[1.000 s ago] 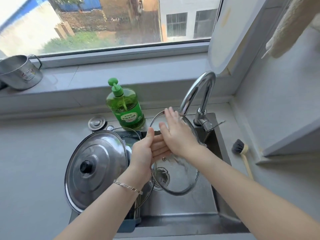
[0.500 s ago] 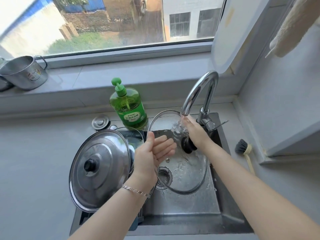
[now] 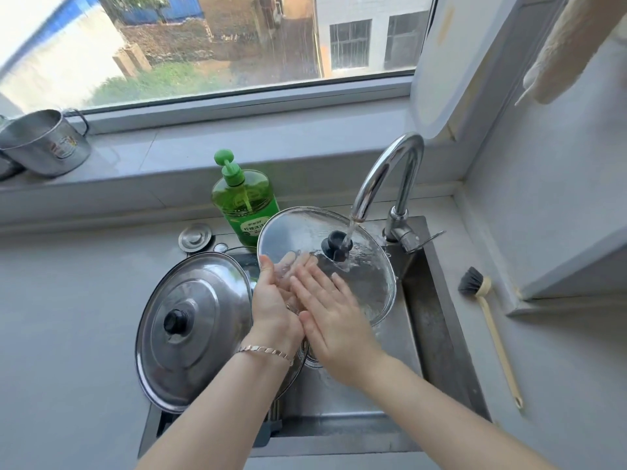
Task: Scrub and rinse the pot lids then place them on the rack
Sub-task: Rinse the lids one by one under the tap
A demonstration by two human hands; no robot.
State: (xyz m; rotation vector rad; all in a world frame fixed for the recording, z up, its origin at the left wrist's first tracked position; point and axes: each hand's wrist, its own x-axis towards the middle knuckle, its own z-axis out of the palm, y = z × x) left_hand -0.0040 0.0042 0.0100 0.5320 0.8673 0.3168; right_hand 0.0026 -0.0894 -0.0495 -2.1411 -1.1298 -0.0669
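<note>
The glass lid (image 3: 366, 283) was held tilted over the sink (image 3: 431, 317). Its dark knob (image 3: 334, 244) faced up, and the stream from the tap (image 3: 383, 174) struck the glass right beside that knob. The left hand (image 3: 271, 300) pinched the lid's near-left rim, with the thumb on top and the fingers showing through the glass beneath. The right hand (image 3: 334, 317) lay flat on the upper face with its fingers straight and slightly spread, gripping nothing.

A steel lid (image 3: 193, 327) with a black knob leaned at the sink's left end, just beside the left wrist (which wore a thin bracelet). Of the rack (image 3: 271, 425) only a few slats and a dark corner showed below the forearm.

The bench (image 3: 68, 334) was smooth and pale grey, running round the sink on both sides. A green soap bottle (image 3: 246, 205) stood at the sink's back edge, partly behind the glass lid, and a round metal plug (image 3: 195, 236) lay just to its left. On the right a brush (image 3: 488, 320) lay on the bench, dark bristles away from the person.

Behind ran a grey windowsill (image 3: 169, 154) carrying a metal mug (image 3: 47, 144) at its left end. The window (image 3: 220, 45) above it was full of daylight — buildings and a patch of green outside. A white board (image 3: 451, 62) leaned in the right corner, and a pale cloth (image 3: 559, 45) hung by the grey wall.
</note>
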